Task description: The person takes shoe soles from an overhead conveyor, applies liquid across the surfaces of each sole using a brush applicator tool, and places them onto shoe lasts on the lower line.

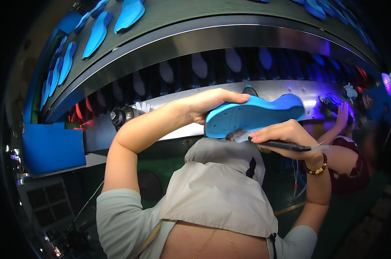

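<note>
A blue shoe sole [256,114] is held up in front of me, tilted so that its broad face shows. My left hand [210,103] grips it by the left end, thumb along the upper edge, the other fingers partly hidden behind it. In my right hand [288,136] is a brush with a dark handle [286,146], closed in the fingers. Its grey-black bristles [238,135] are at the sole's lower edge; whether they touch it I cannot tell. A beaded bracelet [317,169] circles my right wrist.
Blue soles [97,34] lie on a green conveyor belt [178,11] above a metal rail. Below it runs a row of dark, sole-shaped pieces [200,64]. A dark bottle [120,116] stands on the metal ledge, left. A blue box [53,146] is farther left. Another person's hand [343,114] works at right.
</note>
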